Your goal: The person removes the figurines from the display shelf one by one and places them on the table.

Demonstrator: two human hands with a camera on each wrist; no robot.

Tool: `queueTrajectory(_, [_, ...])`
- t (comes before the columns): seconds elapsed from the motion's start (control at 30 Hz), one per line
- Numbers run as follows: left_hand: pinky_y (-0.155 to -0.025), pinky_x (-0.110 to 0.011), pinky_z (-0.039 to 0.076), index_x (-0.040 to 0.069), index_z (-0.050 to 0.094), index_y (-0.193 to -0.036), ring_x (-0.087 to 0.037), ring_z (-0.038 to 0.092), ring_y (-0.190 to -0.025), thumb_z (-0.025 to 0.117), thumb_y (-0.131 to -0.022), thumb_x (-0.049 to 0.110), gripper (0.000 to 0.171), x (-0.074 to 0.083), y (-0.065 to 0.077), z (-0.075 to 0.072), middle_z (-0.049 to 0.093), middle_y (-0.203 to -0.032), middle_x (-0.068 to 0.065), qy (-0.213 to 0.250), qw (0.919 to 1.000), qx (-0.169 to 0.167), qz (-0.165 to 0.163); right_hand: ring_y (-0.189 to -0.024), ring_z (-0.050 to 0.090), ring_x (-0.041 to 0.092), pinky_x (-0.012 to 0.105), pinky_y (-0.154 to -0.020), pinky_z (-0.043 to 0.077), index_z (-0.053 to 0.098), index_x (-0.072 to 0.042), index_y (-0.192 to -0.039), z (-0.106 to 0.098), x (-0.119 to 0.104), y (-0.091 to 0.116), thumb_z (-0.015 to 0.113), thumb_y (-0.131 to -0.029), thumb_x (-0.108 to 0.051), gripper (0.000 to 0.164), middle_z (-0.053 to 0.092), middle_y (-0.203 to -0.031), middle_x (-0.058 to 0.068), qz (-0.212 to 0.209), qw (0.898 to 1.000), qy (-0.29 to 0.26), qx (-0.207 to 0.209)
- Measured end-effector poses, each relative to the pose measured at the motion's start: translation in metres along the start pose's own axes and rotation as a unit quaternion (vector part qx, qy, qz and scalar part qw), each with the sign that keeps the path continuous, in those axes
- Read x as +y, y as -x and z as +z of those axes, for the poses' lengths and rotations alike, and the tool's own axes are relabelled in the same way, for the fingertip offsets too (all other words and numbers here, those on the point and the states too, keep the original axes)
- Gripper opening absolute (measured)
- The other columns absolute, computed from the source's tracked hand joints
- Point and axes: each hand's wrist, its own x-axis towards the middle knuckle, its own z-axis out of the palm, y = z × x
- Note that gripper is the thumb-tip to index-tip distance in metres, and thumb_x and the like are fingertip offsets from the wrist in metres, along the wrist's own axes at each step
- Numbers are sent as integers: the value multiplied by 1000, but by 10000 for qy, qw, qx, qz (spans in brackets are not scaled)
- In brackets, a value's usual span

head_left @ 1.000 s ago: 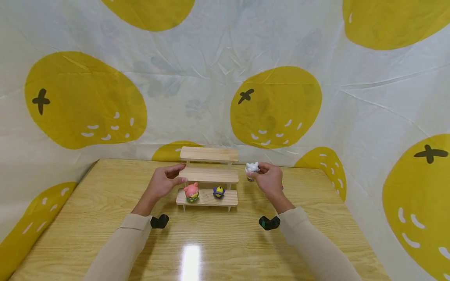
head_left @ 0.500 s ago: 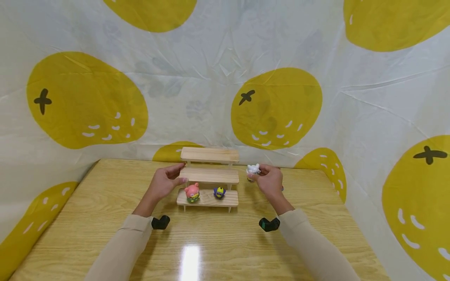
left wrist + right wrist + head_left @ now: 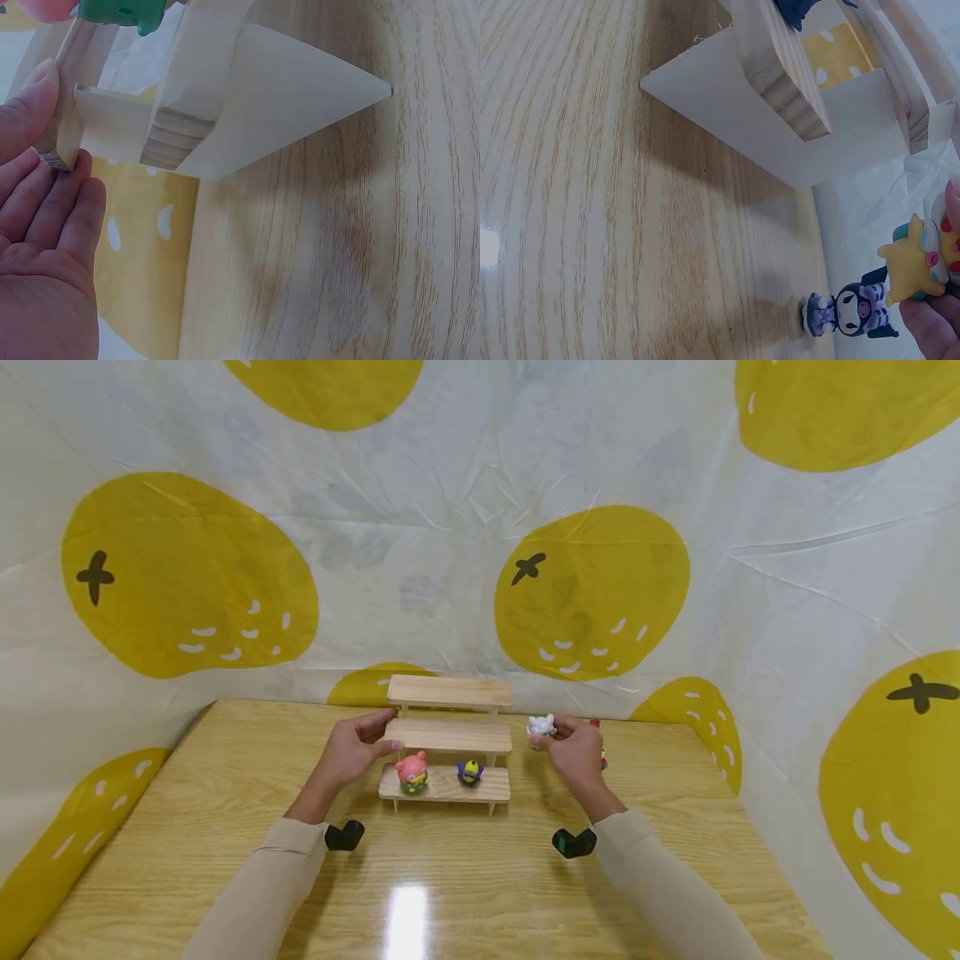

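My left hand (image 3: 351, 750) grips the left end of the middle step of a three-tier wooden display stand (image 3: 448, 735). In the left wrist view the thumb lies on top of that board and the fingers are under it. My right hand (image 3: 576, 753) holds a small figurine (image 3: 540, 728), white on top in the head view, to the right of the stand. From the right wrist, the same figurine (image 3: 915, 262) shows yellow parts and red dots, pinched between thumb and fingers. On the lowest step stand a pink-headed figurine (image 3: 412, 773) and a purple-and-yellow one (image 3: 470, 772).
A black, white and purple figurine (image 3: 847, 311) stands on the table near the held one. Partly hidden behind my right hand are small red pieces (image 3: 595, 724). A cloth with yellow fruit shapes (image 3: 592, 593) hangs behind the wooden table (image 3: 480, 877).
The held figurine has turned a little in my right fingers. More of the red pieces behind that hand shows. My left hand keeps its grip on the stand.
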Motion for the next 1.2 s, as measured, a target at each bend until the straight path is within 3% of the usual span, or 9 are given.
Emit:
queueTrajectory(0.27, [-110,-46,53,2,53,-151,-38,57,-139,78,-94,11,63,-2,1,2,55,-152,-20,-62,9999,-45,-81,-107,75,31,16,-73,63,74,6,-122,0,8,1,87,-83,-3,42,76,-118,26,171,9998,0,-40])
queueTrajectory(0.47, [-110,-48,52,1,53,-151,-39,56,-139,77,-95,10,62,0,2,0,54,-153,-20,-51,10000,-57,32,-109,74,34,18,-74,64,74,5,-121,0,10,1,87,-83,-4,41,75,-119,27,112,9999,14,-26])
queueTrajectory(0.93, [-111,-48,52,1,54,-151,-39,55,-140,76,-96,11,60,-1,2,-2,55,-153,-21,-40,10000,-41,-37,-110,74,35,15,-72,62,74,4,-121,2,11,0,87,-83,-4,41,75,-119,27,153,9999,5,-3])
queueTrajectory(1.2, [-112,-50,51,5,54,-152,-38,55,-141,77,-96,14,61,-2,1,-1,55,-154,-18,-160,9998,-69,-11,-112,74,35,23,-78,66,74,4,-122,2,13,0,85,-85,-5,39,76,-120,25,165,9998,126,-13])
